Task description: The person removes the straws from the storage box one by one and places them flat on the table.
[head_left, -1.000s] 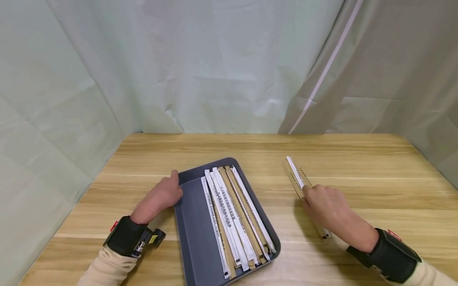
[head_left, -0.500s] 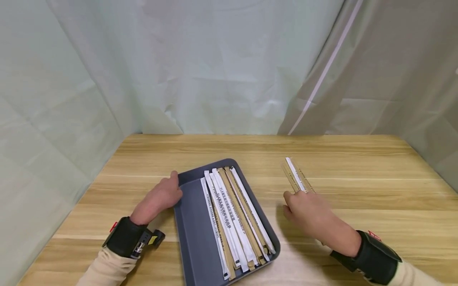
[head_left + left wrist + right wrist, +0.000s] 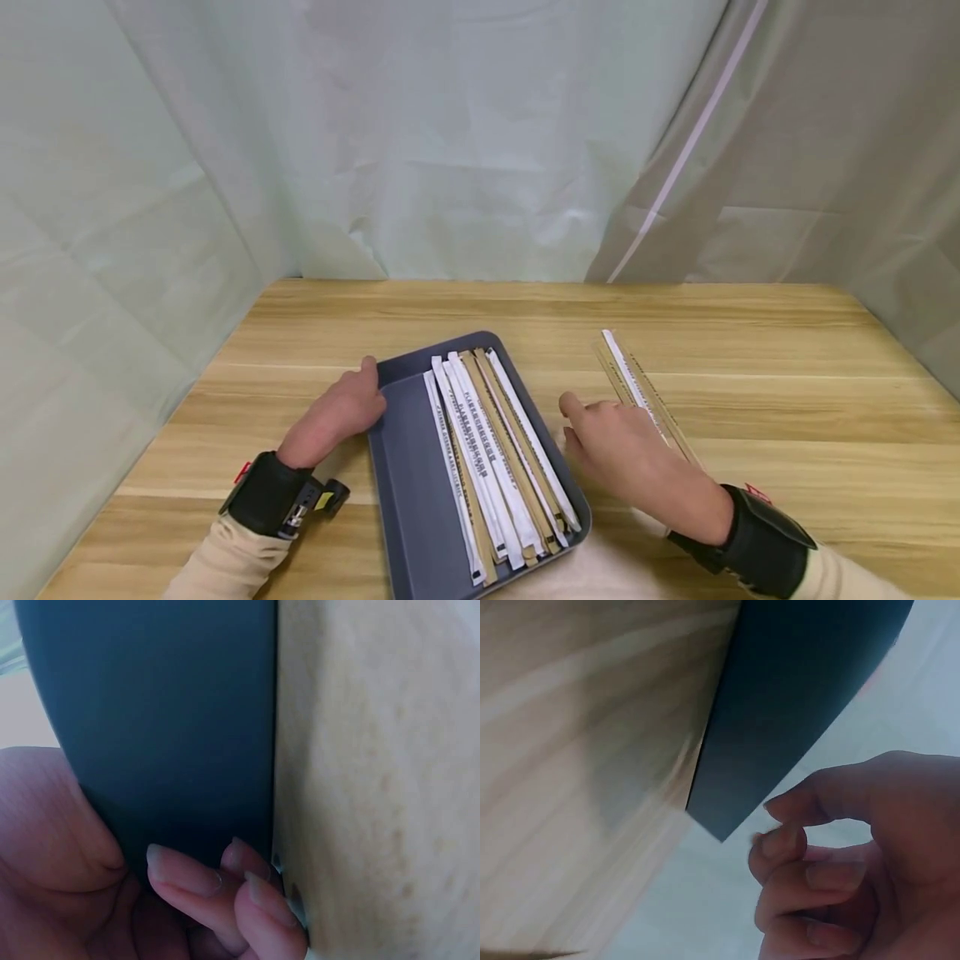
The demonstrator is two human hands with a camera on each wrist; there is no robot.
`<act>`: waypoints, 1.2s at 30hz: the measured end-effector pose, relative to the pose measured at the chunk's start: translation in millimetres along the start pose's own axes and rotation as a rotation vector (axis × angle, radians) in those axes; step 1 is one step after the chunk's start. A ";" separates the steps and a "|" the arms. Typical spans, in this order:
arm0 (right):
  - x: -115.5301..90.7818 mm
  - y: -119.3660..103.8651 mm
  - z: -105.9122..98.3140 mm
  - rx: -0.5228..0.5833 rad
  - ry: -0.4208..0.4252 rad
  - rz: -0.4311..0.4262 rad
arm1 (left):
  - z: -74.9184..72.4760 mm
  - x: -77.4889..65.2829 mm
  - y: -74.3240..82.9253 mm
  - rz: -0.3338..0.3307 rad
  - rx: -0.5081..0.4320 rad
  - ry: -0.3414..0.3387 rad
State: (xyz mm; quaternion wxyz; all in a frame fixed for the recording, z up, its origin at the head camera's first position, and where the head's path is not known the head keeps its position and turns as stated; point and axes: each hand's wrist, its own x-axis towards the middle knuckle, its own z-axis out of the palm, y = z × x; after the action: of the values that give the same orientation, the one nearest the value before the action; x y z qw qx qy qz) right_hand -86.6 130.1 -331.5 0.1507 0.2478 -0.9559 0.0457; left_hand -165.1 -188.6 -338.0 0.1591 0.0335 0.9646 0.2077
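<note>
A dark grey rectangular tray (image 3: pixel 408 500) stands on the table, tilted in the head view. Several long white and brown paper-wrapped straws (image 3: pixel 491 467) lie side by side in its right part. My left hand (image 3: pixel 341 412) grips the tray's upper left edge; in the left wrist view its fingertips (image 3: pixel 184 874) press the outer wall. My right hand (image 3: pixel 618 442) hovers right of the tray, fingers loosely curled, nothing between them. In the right wrist view, thumb and forefinger lie close together near the tray wall (image 3: pixel 757 742). More wrapped straws (image 3: pixel 626 367) lie on the table, partly hidden behind the right hand.
The wooden tabletop (image 3: pixel 810 367) reaches back to pale grey curtains (image 3: pixel 480 150), which hang behind it and on both sides. A wrist strap with a camera sits on each wrist.
My right hand has moved left, off the straws on the table and towards the tray's right side. Those straws stay where they were. Left hand and tray have hardly moved.
</note>
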 end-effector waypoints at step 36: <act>6.0 -56.2 14.0 -0.018 -0.124 -0.143 | 4.0 3.2 10.0 0.019 -0.010 0.006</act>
State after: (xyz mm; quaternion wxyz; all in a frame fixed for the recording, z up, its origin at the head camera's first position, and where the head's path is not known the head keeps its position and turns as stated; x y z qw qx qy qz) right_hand -67.9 76.0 -342.3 0.0962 0.3166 -0.9436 0.0109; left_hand -166.9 -177.5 -338.3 0.1546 0.0411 0.9636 0.2142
